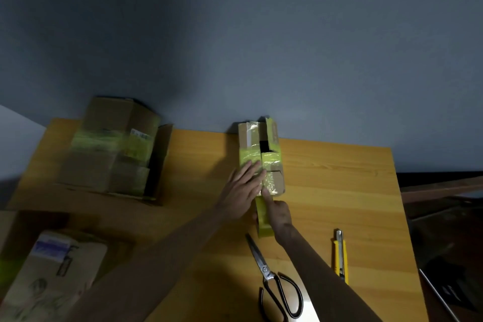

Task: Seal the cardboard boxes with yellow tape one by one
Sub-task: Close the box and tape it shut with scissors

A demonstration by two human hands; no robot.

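Yellow tape (271, 158) lies under the straight, flat fingers (252, 168) of the left hand (241, 187), on top of the small cardboard box (278, 181). Right hand (281, 214): index finger stretched onto the box's near edge, other fingers curled round the tape roll (262, 227). Wooden table (339, 191); grey-blue wall (261, 60) behind. Box stands at the table's far edge. Larger boxes (109, 149) at left are blurred; the roll is partly hidden.

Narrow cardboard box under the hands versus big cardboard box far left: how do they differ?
The narrow cardboard box is slimmer than the big cardboard box. The left hand lies flat on the narrow box and the right hand, holding a yellow tape roll, presses a finger on it; the big box is untouched. The narrow box shows a dark gap on top; the big box has a side flap open. Both carry yellow tape.
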